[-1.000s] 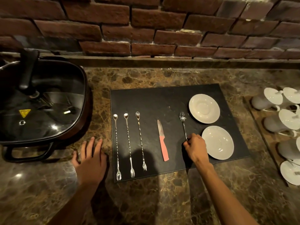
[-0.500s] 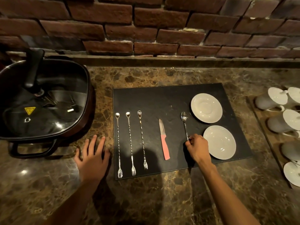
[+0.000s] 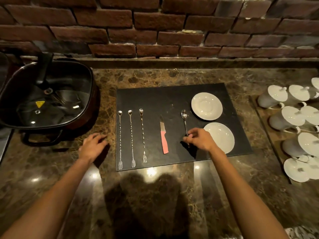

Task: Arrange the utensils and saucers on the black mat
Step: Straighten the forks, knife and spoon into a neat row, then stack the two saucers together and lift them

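On the black mat (image 3: 155, 97) at frame centre, the right hand (image 3: 200, 139) pinches the handle end of a teaspoon (image 3: 184, 116) whose long axis runs up the frame, bowl toward the brick wall (image 3: 155, 26). To its left a pink-handled knife (image 3: 163, 135) and three long twisted bar spoons (image 3: 131, 137) lie parallel, and two white saucers (image 3: 206, 106) sit to its right. The mat lies on a brown marble counter (image 3: 155, 195), where the left hand (image 3: 92, 146) rests loosely curled and empty beside the mat's left edge, below a lidded black electric pan (image 3: 44, 97) at upper left, with white cups (image 3: 286, 119) on a tray at right.
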The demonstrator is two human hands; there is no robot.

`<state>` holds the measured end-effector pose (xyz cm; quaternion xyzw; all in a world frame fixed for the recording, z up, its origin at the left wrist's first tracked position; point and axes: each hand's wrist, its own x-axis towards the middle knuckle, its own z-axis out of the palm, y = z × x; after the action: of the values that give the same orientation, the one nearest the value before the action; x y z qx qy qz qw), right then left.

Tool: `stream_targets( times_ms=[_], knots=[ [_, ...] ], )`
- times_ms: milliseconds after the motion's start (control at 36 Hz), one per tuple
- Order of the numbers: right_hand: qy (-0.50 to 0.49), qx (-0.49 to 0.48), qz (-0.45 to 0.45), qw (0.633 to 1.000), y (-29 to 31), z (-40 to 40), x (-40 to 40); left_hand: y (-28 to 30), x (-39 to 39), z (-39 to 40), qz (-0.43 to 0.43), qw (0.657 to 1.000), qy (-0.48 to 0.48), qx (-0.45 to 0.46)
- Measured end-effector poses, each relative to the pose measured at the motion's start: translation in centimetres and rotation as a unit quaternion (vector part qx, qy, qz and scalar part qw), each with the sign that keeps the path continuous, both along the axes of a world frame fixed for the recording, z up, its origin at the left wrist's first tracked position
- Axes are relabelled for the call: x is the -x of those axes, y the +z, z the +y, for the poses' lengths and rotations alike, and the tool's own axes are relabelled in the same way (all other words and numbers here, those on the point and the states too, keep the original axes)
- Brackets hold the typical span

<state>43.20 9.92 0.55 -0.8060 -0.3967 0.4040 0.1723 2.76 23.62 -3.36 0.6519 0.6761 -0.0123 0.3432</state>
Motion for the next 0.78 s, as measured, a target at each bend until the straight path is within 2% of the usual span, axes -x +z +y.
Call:
stream_targets(
  times_ms=[56, 139, 250, 361, 583, 778],
  knots=[
    [-0.001, -0.008, 0.048, 0.999, 0.8, -0.6, -0.9, 1.7, -1.7, -0.3, -0.071, 0.997, 0.029, 0.002],
    [-0.010, -0.030, 0.102, 0.994, 1.9, -1.6, -2.9, 4.0, -6.0, -2.2, -0.139, 0.989, -0.002, 0.052],
    [-0.027, -0.043, 0.130, 0.990, 3.2, -3.4, -6.1, 5.8, -13.4, -6.9, -0.202, 0.970, -0.049, 0.123],
    [-0.044, -0.029, 0.141, 0.989, 3.9, -5.0, -9.8, 6.8, -21.4, -11.4, -0.253, 0.954, -0.027, 0.161],
    [-0.085, 0.003, 0.115, 0.990, 1.7, -6.7, -16.1, 7.3, -33.1, -15.3, -0.249, 0.950, 0.029, 0.184],
    [-0.102, 0.010, 0.048, 0.994, -0.8, -6.1, -20.8, 5.4, -37.9, -15.6, -0.216, 0.953, 0.081, 0.199]
  ],
)
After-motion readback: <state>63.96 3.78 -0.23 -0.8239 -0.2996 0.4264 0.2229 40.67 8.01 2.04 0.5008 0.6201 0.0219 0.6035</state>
